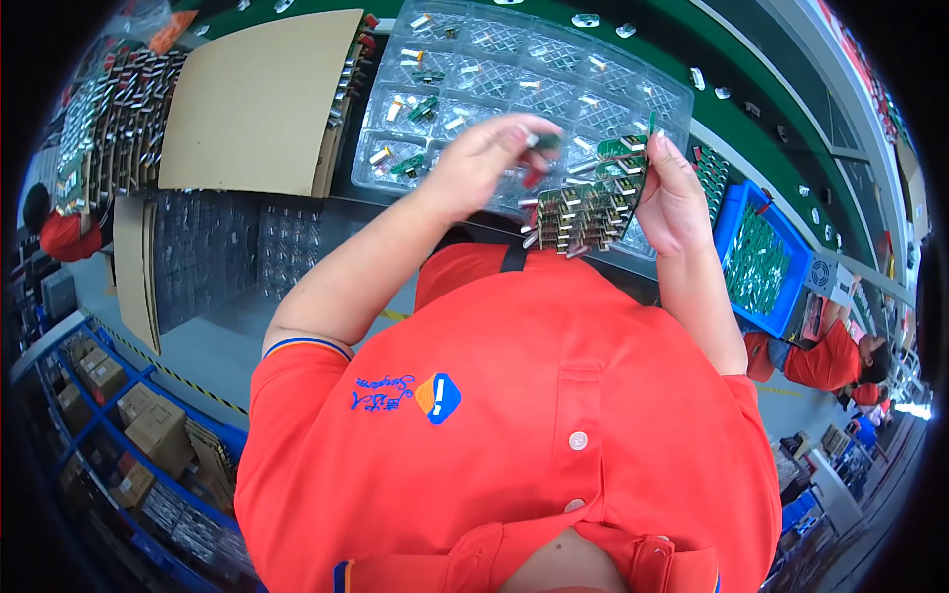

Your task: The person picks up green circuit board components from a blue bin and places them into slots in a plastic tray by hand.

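Note:
My left hand (474,163) is pinched on a small green circuit board (544,141) with a light-coloured part, blurred by motion. It is above a clear plastic tray (366,148) divided into compartments. Several of the left compartments hold green boards (423,107) and white-and-orange parts (395,107); other compartments show small pale pieces. My right hand (674,198) grips a cluster of circuit boards (593,203) by its right edge, thumb up. These boards stand in close rows with metal connectors, over the tray's near right part. Red pieces show at the cluster's left side.
Brown cardboard (257,109) lies left of the tray, beside stacked rows of boards (119,119). A blue bin (732,227) of green boards is at the right. Beyond runs a green conveyor (672,40) with small white parts. Co-workers in red (74,237) are at both sides.

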`<state>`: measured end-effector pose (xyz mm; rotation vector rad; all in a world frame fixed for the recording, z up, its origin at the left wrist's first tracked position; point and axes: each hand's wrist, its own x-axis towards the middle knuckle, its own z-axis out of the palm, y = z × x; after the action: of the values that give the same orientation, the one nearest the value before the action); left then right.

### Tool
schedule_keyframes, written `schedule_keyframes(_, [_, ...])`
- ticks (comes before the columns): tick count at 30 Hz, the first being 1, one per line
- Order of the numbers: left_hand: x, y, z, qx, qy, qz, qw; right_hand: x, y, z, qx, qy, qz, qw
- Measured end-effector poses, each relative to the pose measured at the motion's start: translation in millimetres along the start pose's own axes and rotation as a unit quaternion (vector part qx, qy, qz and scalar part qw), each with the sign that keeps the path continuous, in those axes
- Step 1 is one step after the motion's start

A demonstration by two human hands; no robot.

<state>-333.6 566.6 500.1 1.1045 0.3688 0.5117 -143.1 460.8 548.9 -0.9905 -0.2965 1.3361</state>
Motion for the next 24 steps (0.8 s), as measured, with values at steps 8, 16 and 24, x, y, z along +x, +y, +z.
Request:
schedule_keyframes(8, [6,-13,-23,0.436,0.006,0.155,0.886,-6,2,-3,-0.02,0.067,-0.026,0.997])
schedule_keyframes(16, [17,19,12,0.103,-0.025,-0.024,0.994,4,0,21,-0.125,0.075,-0.057,0.988])
schedule_keyframes(24, [41,25,-13,-0.187,-0.099,-0.178,0.961,9,23,-4,0.002,-0.01,0.02,1.0])
